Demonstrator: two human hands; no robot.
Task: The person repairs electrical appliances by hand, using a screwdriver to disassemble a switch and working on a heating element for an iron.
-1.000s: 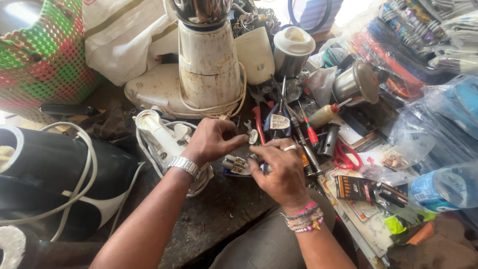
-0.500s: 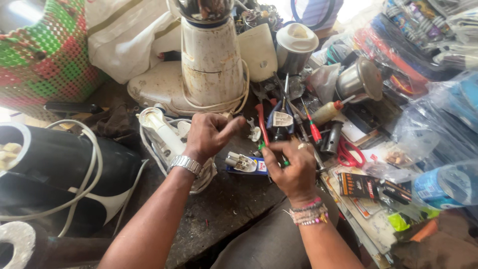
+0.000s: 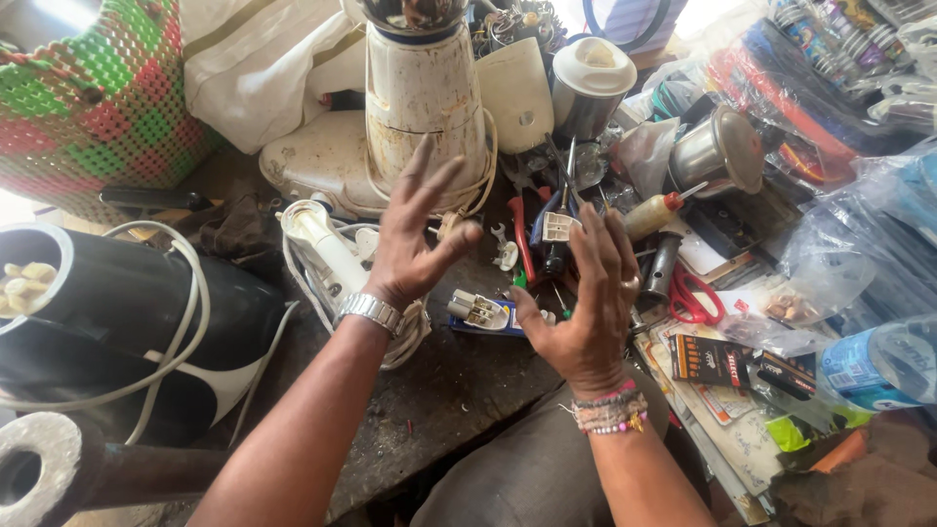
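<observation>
Your dark, grimy workbench [image 3: 459,390] is crowded to every edge, with clear plastic bags heaped on the right. At far left, one black cylindrical housing [image 3: 107,303] holds a few pale pieces in its open top (what they are is unclear). Two steel jars [image 3: 722,146] stand behind the tools, beside one tall, stained white mixer base [image 3: 422,98]. Both your hands hover empty: your left hand [image 3: 415,234] has its fingers fanned, your right hand [image 3: 584,303] is spread palm-down. Between them lies one small white electrical plug [image 3: 478,310], untouched, on a blue card.
</observation>
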